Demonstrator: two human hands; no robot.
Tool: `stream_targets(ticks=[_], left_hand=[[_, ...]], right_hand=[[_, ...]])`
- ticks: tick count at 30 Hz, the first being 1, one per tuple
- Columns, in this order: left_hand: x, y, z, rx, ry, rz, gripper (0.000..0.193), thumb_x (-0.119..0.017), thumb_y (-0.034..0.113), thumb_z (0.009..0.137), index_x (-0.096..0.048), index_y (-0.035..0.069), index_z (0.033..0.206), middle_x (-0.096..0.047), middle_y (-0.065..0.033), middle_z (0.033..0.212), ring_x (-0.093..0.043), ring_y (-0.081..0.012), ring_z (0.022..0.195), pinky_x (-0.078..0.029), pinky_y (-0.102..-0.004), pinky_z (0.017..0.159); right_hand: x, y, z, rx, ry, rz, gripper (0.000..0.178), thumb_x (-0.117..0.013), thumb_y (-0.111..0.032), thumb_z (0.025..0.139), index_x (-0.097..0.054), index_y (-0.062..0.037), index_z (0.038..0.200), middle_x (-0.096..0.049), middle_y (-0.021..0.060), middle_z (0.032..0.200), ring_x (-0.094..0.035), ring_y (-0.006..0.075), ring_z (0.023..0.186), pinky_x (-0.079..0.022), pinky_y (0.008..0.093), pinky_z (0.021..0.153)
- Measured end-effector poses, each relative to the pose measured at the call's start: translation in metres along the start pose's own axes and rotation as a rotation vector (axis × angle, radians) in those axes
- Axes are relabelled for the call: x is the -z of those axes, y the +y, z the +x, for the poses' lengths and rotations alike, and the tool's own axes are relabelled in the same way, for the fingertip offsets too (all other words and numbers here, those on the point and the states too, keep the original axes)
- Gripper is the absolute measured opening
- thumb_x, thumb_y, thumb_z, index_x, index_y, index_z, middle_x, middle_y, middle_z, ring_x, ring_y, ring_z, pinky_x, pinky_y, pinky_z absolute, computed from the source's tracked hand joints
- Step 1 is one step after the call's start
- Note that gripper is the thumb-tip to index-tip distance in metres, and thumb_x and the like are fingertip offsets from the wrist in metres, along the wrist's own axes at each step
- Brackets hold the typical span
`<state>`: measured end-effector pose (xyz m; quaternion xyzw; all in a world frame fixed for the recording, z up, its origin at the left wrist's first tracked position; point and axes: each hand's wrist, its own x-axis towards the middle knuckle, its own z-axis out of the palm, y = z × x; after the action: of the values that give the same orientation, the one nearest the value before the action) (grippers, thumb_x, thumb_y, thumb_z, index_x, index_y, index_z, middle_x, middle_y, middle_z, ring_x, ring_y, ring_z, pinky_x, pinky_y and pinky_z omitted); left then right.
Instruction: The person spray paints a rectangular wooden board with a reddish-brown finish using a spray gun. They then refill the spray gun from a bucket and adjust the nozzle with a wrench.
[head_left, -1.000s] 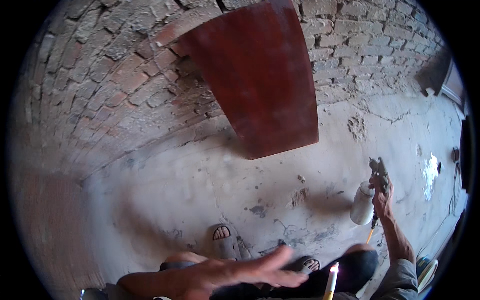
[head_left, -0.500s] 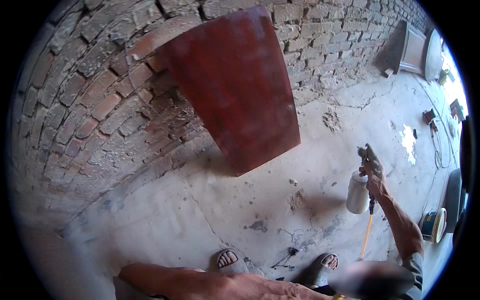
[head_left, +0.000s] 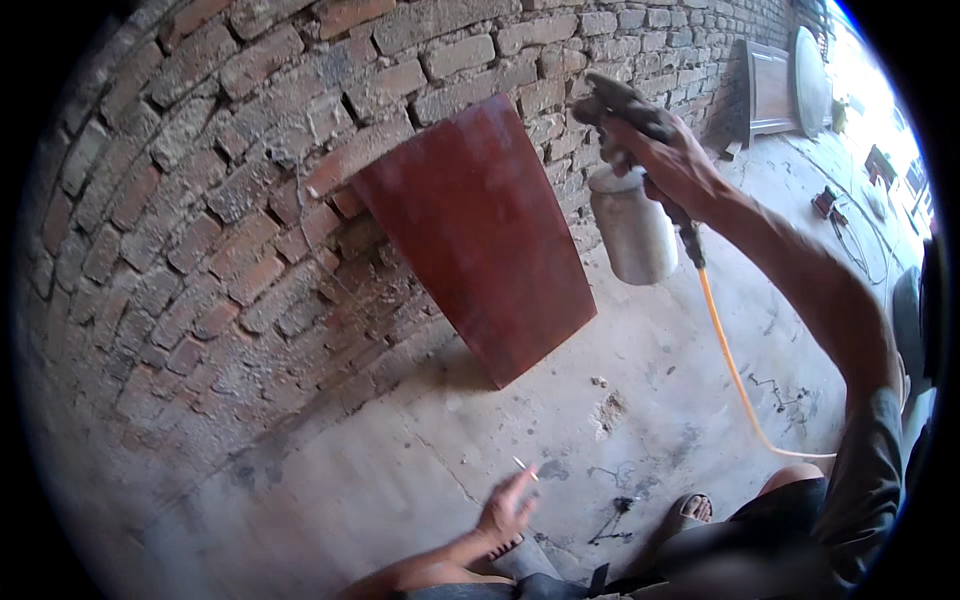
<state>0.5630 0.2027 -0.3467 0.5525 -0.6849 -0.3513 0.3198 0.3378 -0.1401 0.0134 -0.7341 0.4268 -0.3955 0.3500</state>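
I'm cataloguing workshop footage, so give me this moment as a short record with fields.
Right hand: raised, gripping a spray gun
Gun fittings: pale metal cup hanging below; orange hose running down from the handle
Left hand: low, a thin white stick, perhaps a cigarette, at its fingers
Main object: dark red panel, tilted against the wall, its lower end at the floor
Setting: rough brick wall, stained grey floor
Background: framed grey panel, upper right
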Motion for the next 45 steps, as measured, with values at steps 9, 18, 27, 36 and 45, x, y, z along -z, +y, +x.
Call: stream_targets(ticks=[9,18,27,36,45], left_hand=[[-0.077,-0.026,-0.081,-0.199,-0.14,0.154,0.065,-0.058,0.031,0.098,-0.037,0.002,0.152,-0.043,-0.017,0.153,-0.043,-0.039,0.138,-0.035,-0.0457,0.116],[-0.078,-0.03,-0.079,-0.225,-0.196,0.113,0.062,-0.055,0.027,0.098,-0.038,-0.001,0.151,-0.042,-0.0163,0.155,-0.039,-0.0388,0.142,-0.035,-0.0458,0.116],[-0.07,-0.033,-0.087,-0.201,-0.201,0.169,0.063,-0.055,0.027,0.097,-0.038,-0.001,0.15,-0.043,-0.0171,0.154,-0.041,-0.0384,0.14,-0.034,-0.0445,0.117],[-0.077,-0.034,-0.084,-0.197,-0.201,0.155,0.063,-0.056,0.025,0.096,-0.038,-0.001,0.151,-0.043,-0.017,0.153,-0.041,-0.0379,0.141,-0.034,-0.0439,0.117],[-0.081,-0.025,-0.077,-0.195,-0.183,0.141,0.064,-0.057,0.025,0.095,-0.037,0.0,0.152,-0.044,-0.0165,0.153,-0.042,-0.0359,0.141,-0.036,-0.0436,0.117]], right_hand=[[-0.036,-0.031,0.017,-0.058,-0.098,0.051,0.035,-0.063,-0.043,0.097,-0.064,-0.0081,0.095,-0.057,-0.0019,0.072,-0.045,0.0039,0.054,-0.031,0.0219,0.04],[-0.047,-0.033,0.027,0.061,-0.108,0.101,0.034,-0.062,-0.041,0.096,-0.065,-0.0074,0.092,-0.052,-0.0012,0.063,-0.046,0.0069,0.046,-0.035,0.0242,0.038],[-0.041,-0.013,0.042,-0.049,-0.038,0.072,0.035,-0.063,-0.043,0.097,-0.065,-0.008,0.093,-0.053,-0.0031,0.068,-0.04,0.0038,0.049,-0.03,0.0219,0.04],[-0.044,-0.009,0.043,0.011,0.072,-0.076,0.033,-0.06,-0.044,0.097,-0.065,-0.015,0.112,-0.054,-0.0037,0.07,-0.049,0.0056,0.057,-0.041,0.0264,0.045],[-0.063,-0.034,0.013,-0.009,-0.114,0.033,0.032,-0.061,-0.038,0.097,-0.067,-0.0106,0.113,-0.056,-0.0038,0.071,-0.048,0.0045,0.054,-0.039,0.0234,0.042]])
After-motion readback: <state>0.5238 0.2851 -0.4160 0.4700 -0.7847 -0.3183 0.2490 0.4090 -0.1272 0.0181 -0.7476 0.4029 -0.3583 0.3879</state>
